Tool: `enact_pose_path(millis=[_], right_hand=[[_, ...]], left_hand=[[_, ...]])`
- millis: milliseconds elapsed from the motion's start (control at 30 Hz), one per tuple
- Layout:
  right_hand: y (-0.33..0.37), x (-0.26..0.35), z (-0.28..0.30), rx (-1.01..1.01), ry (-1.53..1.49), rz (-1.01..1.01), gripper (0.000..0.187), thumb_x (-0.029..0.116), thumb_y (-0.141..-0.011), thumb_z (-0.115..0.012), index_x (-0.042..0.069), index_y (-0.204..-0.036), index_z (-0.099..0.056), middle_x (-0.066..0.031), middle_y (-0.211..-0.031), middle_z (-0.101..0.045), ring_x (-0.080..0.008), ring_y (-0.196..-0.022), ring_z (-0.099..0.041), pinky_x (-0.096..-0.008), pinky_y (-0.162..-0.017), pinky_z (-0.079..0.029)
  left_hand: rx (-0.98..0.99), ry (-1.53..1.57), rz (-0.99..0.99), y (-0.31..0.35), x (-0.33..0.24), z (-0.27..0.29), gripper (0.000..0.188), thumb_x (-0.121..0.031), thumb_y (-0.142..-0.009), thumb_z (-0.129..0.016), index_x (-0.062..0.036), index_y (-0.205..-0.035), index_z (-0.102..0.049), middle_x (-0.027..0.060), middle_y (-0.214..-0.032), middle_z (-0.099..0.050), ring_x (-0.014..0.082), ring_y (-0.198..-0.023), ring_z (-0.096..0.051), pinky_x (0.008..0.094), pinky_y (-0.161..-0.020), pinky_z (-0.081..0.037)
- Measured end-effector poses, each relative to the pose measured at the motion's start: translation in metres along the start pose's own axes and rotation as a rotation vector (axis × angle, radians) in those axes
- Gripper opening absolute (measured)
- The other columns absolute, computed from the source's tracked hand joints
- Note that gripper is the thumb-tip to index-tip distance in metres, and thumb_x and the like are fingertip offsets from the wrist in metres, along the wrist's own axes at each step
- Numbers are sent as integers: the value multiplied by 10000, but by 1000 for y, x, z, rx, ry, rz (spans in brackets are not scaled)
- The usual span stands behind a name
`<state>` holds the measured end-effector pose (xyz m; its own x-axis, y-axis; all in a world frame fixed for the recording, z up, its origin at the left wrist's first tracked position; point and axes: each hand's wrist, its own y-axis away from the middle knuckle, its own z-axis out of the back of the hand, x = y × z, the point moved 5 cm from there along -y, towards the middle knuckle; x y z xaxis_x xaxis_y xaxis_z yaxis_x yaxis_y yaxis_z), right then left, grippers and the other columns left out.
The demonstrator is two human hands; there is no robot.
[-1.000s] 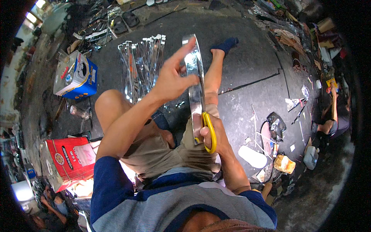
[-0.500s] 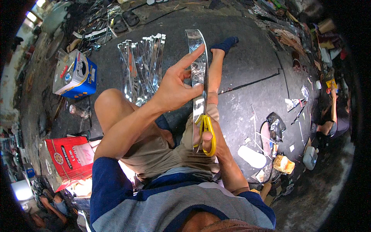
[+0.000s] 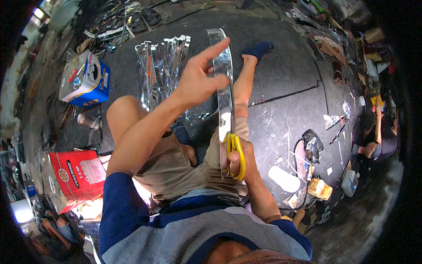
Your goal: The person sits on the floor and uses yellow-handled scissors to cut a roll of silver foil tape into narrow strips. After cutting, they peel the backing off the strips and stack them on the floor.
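Observation:
A long, clear, shiny plastic strip [image 3: 225,103] stands lengthwise in front of me, from my lap up past my left hand. My left hand [image 3: 198,83] grips it near the upper part, thumb across its face and index finger stretched out along it. My right hand [image 3: 249,160] is closed round the yellow handles of a pair of scissors [image 3: 241,154] at the strip's lower end. The blades are hard to make out against the strip. Beyond my left hand, a bunch of similar clear strips [image 3: 156,72] lies on the dark floor.
To my left stand a blue and white metal can [image 3: 90,81] and a red bag [image 3: 79,176]. At right lie a white oval piece [image 3: 284,178], a black plastic bag [image 3: 312,145], a yellowish block [image 3: 320,188] and scraps. Another person's arm [image 3: 379,125] shows at far right.
My left hand has moved slightly up and left along with the strip's upper end. The strip's top now tilts a little more to the left. My right hand stays in nearly the same place.

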<state>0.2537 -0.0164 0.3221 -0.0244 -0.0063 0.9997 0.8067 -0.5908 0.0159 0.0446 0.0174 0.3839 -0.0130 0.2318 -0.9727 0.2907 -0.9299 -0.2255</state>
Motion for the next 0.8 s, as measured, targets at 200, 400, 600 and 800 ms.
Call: enact_pose_path(millis=[200, 400, 600, 800], right_hand=[[-5, -2, 4, 19, 180, -11, 558, 529, -839, -620, -14, -951, -561, -85, -721, -552, -179, -644, -515, -314, -584, -424], [-19, 6, 7, -20, 211, 100, 619, 567, -826, -599, -33, -975, -556, -152, -772, -550, -266, -685, -529, -365, -640, -436], [-14, -6, 3, -43, 106, -31, 706, 644, -819, -585, -39, -1000, -578, -101, -760, -566, -193, -696, -514, -356, -637, -433], [-7, -18, 4, 18, 25, -190, 653, 612, -831, -604, -13, -1020, -590, -21, -743, -536, -131, -702, -502, -290, -614, -424]], left_hand=[[19, -43, -123, 10, -8, -8, 816, 85, -688, -586, -69, -1454, -352, 23, -1443, -416, 52, -1096, -489, 174, -801, -444], [91, -29, -42, 21, -12, -22, 827, 91, -698, -580, -72, -1466, -323, 31, -1509, -334, 78, -1206, -440, 176, -880, -419], [82, 37, -25, 19, 2, -19, 822, 76, -699, -605, -35, -1460, -314, 52, -1502, -346, 74, -1205, -443, 222, -929, -415], [10, -98, -88, 17, 10, -16, 818, 72, -698, -607, -25, -1456, -318, 67, -1495, -355, 78, -1117, -500, 226, -879, -441]])
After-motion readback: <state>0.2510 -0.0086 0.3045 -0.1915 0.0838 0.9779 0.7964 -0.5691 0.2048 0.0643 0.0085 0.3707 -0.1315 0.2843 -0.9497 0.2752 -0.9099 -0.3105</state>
